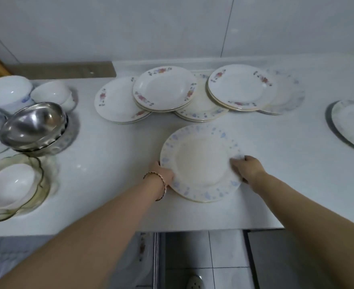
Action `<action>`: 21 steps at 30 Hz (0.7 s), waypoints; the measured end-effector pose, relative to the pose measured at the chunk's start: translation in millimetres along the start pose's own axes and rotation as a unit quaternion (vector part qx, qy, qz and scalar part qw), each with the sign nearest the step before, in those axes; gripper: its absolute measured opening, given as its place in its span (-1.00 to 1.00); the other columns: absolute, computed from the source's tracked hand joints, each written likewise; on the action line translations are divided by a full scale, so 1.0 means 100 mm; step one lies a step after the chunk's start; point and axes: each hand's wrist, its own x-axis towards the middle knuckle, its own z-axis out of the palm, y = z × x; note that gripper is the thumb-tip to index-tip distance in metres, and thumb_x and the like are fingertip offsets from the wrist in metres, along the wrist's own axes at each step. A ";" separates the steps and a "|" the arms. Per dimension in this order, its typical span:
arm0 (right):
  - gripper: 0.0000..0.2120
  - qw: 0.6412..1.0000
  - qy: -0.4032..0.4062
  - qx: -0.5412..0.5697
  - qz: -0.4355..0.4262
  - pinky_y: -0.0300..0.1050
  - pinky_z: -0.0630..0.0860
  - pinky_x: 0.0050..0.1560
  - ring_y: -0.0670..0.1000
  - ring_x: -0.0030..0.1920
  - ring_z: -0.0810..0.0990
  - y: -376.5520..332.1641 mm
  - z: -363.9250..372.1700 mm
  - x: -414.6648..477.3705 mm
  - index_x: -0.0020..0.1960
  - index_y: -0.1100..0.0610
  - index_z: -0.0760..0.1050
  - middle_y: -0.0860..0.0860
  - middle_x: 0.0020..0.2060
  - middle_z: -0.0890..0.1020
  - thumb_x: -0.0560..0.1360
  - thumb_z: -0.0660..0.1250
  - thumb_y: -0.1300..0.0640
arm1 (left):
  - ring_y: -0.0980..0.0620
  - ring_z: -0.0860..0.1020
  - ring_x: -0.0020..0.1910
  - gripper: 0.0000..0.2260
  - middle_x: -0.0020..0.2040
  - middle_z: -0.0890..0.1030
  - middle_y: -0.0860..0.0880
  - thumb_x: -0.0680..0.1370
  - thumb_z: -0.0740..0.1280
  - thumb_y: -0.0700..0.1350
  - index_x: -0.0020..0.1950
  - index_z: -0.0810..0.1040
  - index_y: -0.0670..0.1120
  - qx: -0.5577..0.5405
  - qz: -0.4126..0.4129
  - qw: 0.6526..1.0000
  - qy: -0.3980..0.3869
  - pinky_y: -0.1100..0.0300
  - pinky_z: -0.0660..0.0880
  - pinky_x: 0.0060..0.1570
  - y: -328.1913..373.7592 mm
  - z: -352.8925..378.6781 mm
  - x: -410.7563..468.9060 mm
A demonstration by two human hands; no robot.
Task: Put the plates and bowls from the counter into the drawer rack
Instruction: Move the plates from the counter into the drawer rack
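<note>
Now blue-patterned plate gripped between left hand, right hand.

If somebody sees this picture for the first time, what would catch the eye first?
First the two hands: the left hand and the right hand hold a blue-patterned plate by opposite rims, near the front edge of the white counter. Behind it, overlapping stacks of flowered plates run along the wall. At the far left a shiny steel bowl sits tilted among white bowls.
</note>
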 end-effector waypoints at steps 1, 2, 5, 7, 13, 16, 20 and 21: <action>-0.91 1.000 -0.003 0.023 0.002 0.04 0.51 0.08 0.11 -0.08 0.50 0.02 0.01 0.04 -0.03 0.23 0.50 0.17 -0.10 0.54 0.52 0.26 0.22 | -0.13 0.50 0.00 -0.60 0.12 0.56 -0.29 0.45 0.21 -0.49 0.27 0.44 -0.33 -0.002 0.006 1.000 0.007 -0.10 0.49 0.15 0.00 0.01 0.03; -0.85 0.999 0.000 0.038 0.002 0.04 0.51 0.11 0.10 -0.08 0.50 0.04 0.01 0.07 0.05 0.26 0.52 0.16 -0.10 0.53 0.51 0.25 0.25 | -0.12 0.49 -0.01 -0.60 0.07 0.55 -0.29 0.45 0.19 -0.50 0.27 0.44 -0.34 0.002 0.008 1.000 0.011 -0.07 0.49 0.11 0.00 0.01 0.04; -0.85 0.999 0.012 0.038 0.010 0.11 0.52 0.17 0.11 -0.09 0.51 0.09 0.03 0.02 0.01 0.29 0.55 0.17 -0.14 0.55 0.50 0.25 0.30 | -0.17 0.53 0.05 -0.58 0.17 0.56 -0.30 0.43 0.21 -0.51 0.28 0.45 -0.32 0.026 0.009 1.000 0.006 -0.06 0.50 0.11 -0.02 -0.03 0.05; -0.90 0.999 0.018 0.024 0.019 0.04 0.54 0.05 0.11 -0.13 0.51 0.15 0.04 -0.09 -0.18 0.23 0.49 0.16 -0.20 0.55 0.50 0.24 0.28 | -0.25 0.54 0.15 -0.56 0.21 0.55 -0.30 0.42 0.24 -0.49 0.29 0.45 -0.29 0.040 -0.001 0.999 -0.010 -0.12 0.51 0.16 -0.06 -0.12 0.05; -0.76 0.999 0.006 0.037 -0.017 -0.06 0.43 -0.11 0.09 -0.17 0.50 0.24 0.29 -0.73 0.08 0.42 0.50 0.19 -0.25 0.56 0.51 0.21 0.29 | -0.21 0.49 0.03 -0.66 0.05 0.46 -0.20 0.43 0.23 -0.49 0.14 0.35 -0.21 0.004 -0.034 0.998 -0.054 -0.14 0.53 0.00 -0.30 -0.75 -0.43; -0.75 0.998 0.009 0.041 -0.049 -0.09 0.42 -0.14 0.07 -0.16 0.48 0.20 0.57 -1.20 0.08 0.45 0.48 0.26 -0.19 0.57 0.48 0.21 0.31 | -0.17 0.50 0.00 -0.71 -0.01 0.48 -0.15 0.43 0.25 -0.52 -0.03 0.36 -0.17 -0.004 -0.037 0.995 -0.087 -0.07 0.53 -0.12 -0.54 -1.27 -0.73; -0.93 0.997 -0.023 0.046 -0.049 -0.11 0.45 -0.14 0.08 -0.18 0.51 0.27 1.08 -1.95 -0.12 0.25 0.51 0.14 -0.21 0.58 0.47 0.25 0.31 | -0.14 0.47 -0.01 -0.67 -0.13 0.45 -0.06 0.44 0.28 -0.52 -0.16 0.33 -0.10 0.001 -0.037 0.993 -0.109 -0.07 0.52 -0.09 -0.92 -2.07 -1.06; -0.93 0.997 -0.036 0.043 -0.044 -0.13 0.46 -0.19 0.08 -0.20 0.52 0.32 1.22 -2.13 -0.12 0.19 0.50 0.10 -0.23 0.58 0.48 0.25 0.30 | -0.15 0.46 0.01 -0.67 -0.12 0.45 -0.06 0.44 0.28 -0.52 -0.17 0.33 -0.09 0.009 -0.040 0.992 -0.117 -0.09 0.52 -0.07 -1.02 -2.27 -1.11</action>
